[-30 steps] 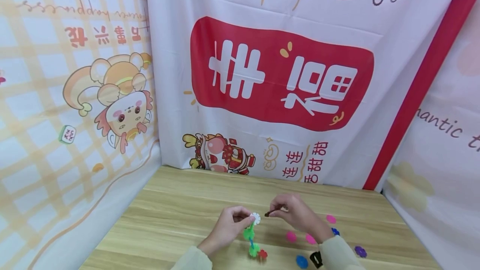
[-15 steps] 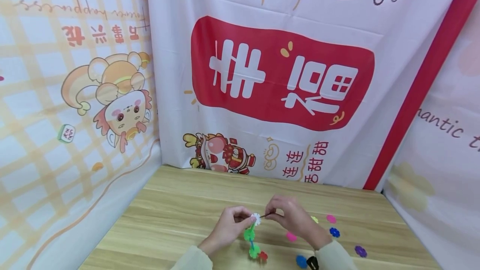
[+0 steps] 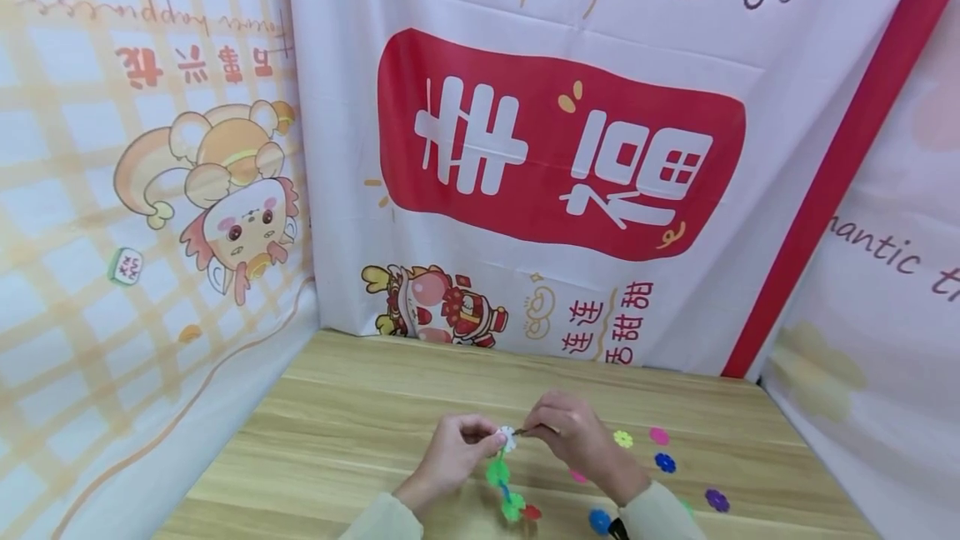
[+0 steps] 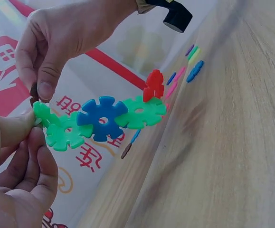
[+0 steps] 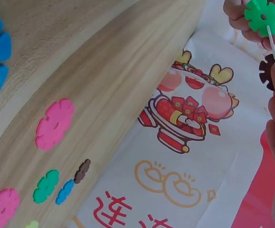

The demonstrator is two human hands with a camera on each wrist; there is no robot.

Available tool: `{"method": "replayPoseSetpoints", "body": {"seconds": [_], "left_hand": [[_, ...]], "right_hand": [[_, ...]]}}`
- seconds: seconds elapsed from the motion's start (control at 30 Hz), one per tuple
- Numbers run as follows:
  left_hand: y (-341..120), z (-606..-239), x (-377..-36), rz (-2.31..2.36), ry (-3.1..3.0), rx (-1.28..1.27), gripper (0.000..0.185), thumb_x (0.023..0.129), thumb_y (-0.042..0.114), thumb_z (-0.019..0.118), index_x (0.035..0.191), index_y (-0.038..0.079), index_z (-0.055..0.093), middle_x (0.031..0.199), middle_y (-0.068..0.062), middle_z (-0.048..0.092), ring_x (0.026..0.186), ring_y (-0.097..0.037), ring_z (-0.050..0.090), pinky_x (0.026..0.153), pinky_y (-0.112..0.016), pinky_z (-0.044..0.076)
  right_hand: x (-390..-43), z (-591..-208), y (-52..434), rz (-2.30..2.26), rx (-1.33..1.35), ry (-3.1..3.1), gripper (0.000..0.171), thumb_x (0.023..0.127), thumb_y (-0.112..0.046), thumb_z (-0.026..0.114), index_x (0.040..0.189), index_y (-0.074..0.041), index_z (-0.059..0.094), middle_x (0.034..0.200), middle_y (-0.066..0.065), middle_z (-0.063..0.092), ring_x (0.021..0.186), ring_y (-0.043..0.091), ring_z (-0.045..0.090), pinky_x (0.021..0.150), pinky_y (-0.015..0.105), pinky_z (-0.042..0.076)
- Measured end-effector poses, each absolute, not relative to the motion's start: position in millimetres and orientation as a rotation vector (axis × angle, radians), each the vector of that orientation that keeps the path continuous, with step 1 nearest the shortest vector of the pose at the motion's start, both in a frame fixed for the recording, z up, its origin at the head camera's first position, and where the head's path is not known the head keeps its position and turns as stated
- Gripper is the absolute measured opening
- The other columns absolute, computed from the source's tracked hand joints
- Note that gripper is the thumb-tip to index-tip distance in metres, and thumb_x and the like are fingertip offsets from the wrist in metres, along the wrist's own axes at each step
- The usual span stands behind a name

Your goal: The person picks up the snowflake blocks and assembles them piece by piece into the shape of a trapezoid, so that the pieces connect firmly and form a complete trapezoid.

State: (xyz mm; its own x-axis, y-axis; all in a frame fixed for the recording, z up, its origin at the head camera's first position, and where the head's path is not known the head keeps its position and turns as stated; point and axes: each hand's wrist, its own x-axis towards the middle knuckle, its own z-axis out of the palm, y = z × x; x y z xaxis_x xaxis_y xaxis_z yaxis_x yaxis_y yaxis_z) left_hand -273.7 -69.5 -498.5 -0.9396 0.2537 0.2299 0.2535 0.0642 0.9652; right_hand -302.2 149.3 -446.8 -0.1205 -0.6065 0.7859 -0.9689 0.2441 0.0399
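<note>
My left hand (image 3: 453,454) pinches a white flower-shaped snowflake disc (image 3: 508,439) at the upper end of a joined chain. From it hang slotted discs: green, a blue disc (image 4: 100,118), another green disc (image 4: 138,113) and a red disc (image 4: 154,85) at the free end. My right hand (image 3: 576,442) pinches a brown disc (image 5: 266,72) between thumb and fingers. Its edge meets the white disc, seen edge-on below a green disc (image 5: 263,18) in the right wrist view. Fingers hide how deep the two slots sit in each other.
Loose discs lie on the wooden table (image 3: 352,415) to the right: yellow (image 3: 623,439), pink (image 3: 658,437), dark blue (image 3: 665,462), purple (image 3: 717,500) and blue (image 3: 599,521). A printed cloth (image 3: 337,190) hangs behind the table. A black camera (image 4: 177,19) sits at the right wrist.
My right hand has moved left, bringing the brown disc from apart to against the white disc. The left hand keeps its hold. A yellow disc on the table has come into view.
</note>
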Motion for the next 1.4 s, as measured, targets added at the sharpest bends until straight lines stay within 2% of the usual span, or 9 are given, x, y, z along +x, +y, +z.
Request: {"method": "replayPoseSetpoints", "body": {"seconds": [0.17, 0.4, 0.63, 0.73, 0.87, 0.97, 1.1, 1.23, 1.4], "left_hand": [[-71.3, -495.2, -271.1, 2.09, 2.284, 0.557, 0.018, 0.085, 0.021, 0.074, 0.091, 0.004, 0.073, 0.091, -0.016, 0.074, 0.073, -0.006, 0.065, 0.066, -0.017, 0.055], [-69.1, -496.7, -272.7, 2.049, 2.308, 0.578, 0.019, 0.087, 0.023, 0.072, 0.092, 0.005, 0.071, 0.091, -0.014, 0.073, 0.074, -0.005, 0.065, 0.066, -0.018, 0.054], [-67.5, -493.5, -271.7, 1.952, 2.261, 0.682, 0.025, 0.09, 0.03, 0.069, 0.111, 0.016, 0.068, 0.107, -0.005, 0.071, 0.092, -0.012, 0.067, 0.077, -0.019, 0.056], [-66.8, -494.7, -271.5, 1.941, 2.258, 0.71, 0.027, 0.089, 0.033, 0.069, 0.113, 0.02, 0.068, 0.111, -0.002, 0.07, 0.098, -0.016, 0.068, 0.078, -0.02, 0.056], [-67.6, -495.2, -271.0, 1.97, 2.254, 0.713, 0.028, 0.088, 0.034, 0.071, 0.112, 0.02, 0.068, 0.111, -0.001, 0.07, 0.099, -0.02, 0.067, 0.077, -0.02, 0.057], [-68.3, -494.3, -270.8, 1.994, 2.242, 0.7, 0.03, 0.088, 0.032, 0.071, 0.113, 0.016, 0.067, 0.113, -0.007, 0.069, 0.099, -0.019, 0.067, 0.078, -0.02, 0.057], [-68.5, -493.8, -271.3, 2.003, 2.238, 0.688, 0.032, 0.087, 0.03, 0.072, 0.113, 0.013, 0.067, 0.117, -0.015, 0.067, 0.099, -0.017, 0.067, 0.08, -0.019, 0.056], [-68.0, -493.7, -271.5, 2.009, 2.238, 0.674, 0.034, 0.085, 0.031, 0.074, 0.112, 0.012, 0.067, 0.116, -0.016, 0.067, 0.099, -0.017, 0.067, 0.08, -0.019, 0.056], [-67.9, -493.4, -271.3, 2.012, 2.238, 0.666, 0.039, 0.084, 0.032, 0.075, 0.114, 0.008, 0.066, 0.116, -0.015, 0.067, 0.097, -0.017, 0.067, 0.08, -0.019, 0.056]], "right_hand": [[-301.1, -444.9, 147.1, 0.595, 1.451, -1.8, 0.024, 0.062, -0.002, 0.086, 0.077, -0.012, 0.071, 0.078, -0.003, 0.069, 0.073, 0.006, 0.064, 0.075, 0.008, 0.052], [-297.9, -439.9, 149.6, 0.527, 1.48, -1.882, 0.005, 0.081, -0.014, 0.076, 0.079, -0.012, 0.072, 0.082, -0.005, 0.069, 0.077, 0.005, 0.064, 0.077, 0.008, 0.051], [-297.3, -432.3, 150.4, 0.468, 1.546, -1.906, 0.006, 0.081, -0.01, 0.076, 0.084, -0.014, 0.073, 0.088, -0.005, 0.071, 0.083, 0.006, 0.066, 0.081, 0.01, 0.052], [-293.8, -428.9, 146.8, 0.433, 1.579, -1.924, 0.009, 0.08, -0.009, 0.077, 0.087, -0.015, 0.074, 0.091, -0.005, 0.071, 0.085, 0.005, 0.066, 0.082, 0.01, 0.052], [-292.0, -425.7, 145.8, 0.427, 1.599, -1.96, 0.013, 0.079, -0.008, 0.078, 0.089, -0.015, 0.074, 0.092, -0.005, 0.072, 0.087, 0.005, 0.067, 0.082, 0.009, 0.052], [-295.1, -425.5, 152.2, 0.462, 1.593, -2.011, 0.015, 0.077, -0.007, 0.079, 0.088, -0.015, 0.073, 0.09, -0.005, 0.071, 0.084, 0.005, 0.067, 0.081, 0.008, 0.052], [-301.8, -430.7, 170.3, 0.526, 1.55, -2.162, 0.016, 0.077, -0.008, 0.08, 0.086, -0.018, 0.071, 0.085, -0.006, 0.071, 0.079, 0.004, 0.066, 0.075, 0.008, 0.052], [-308.2, -442.6, 193.1, 0.535, 1.46, -2.366, 0.015, 0.078, -0.011, 0.079, 0.087, -0.019, 0.07, 0.084, -0.006, 0.07, 0.076, 0.004, 0.065, 0.071, 0.01, 0.053], [-311.5, -461.0, 217.5, 0.533, 1.313, -2.646, 0.017, 0.079, -0.015, 0.078, 0.095, -0.012, 0.072, 0.089, -0.001, 0.071, 0.081, 0.009, 0.066, 0.072, 0.02, 0.057]]}}
